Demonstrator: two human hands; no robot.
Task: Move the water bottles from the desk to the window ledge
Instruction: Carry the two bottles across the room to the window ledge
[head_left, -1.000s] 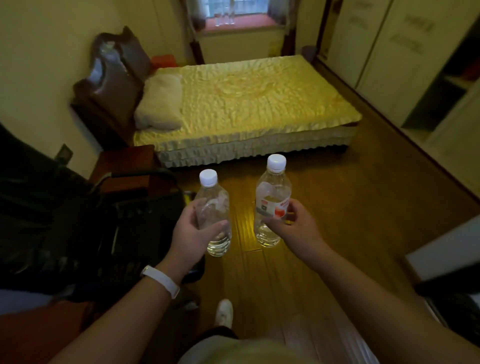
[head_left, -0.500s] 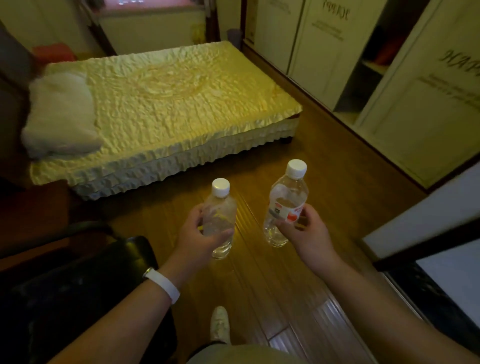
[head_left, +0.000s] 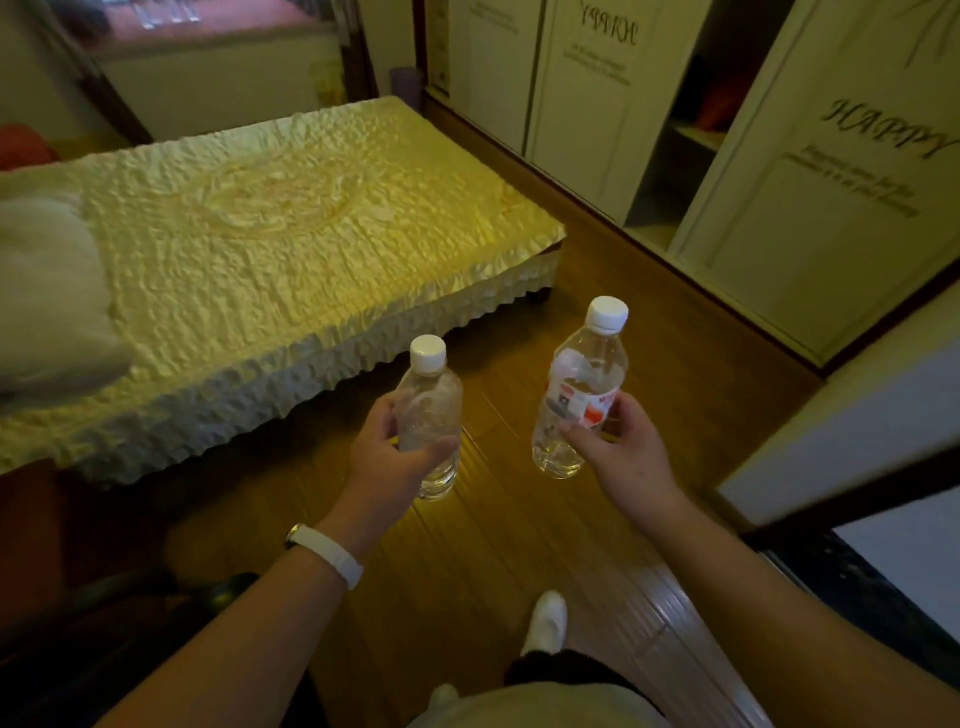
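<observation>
Our left hand (head_left: 387, 460) curls its fingers round an unlabelled water bottle (head_left: 430, 415), white-capped and upright, held above the wooden floor (head_left: 498, 545) near the bed (head_left: 260, 234). Just to its right, the labelled water bottle (head_left: 576, 395) leans slightly, gripped by our right hand (head_left: 623, 447). Both bottles look clear; we cannot tell how full they are.
</observation>
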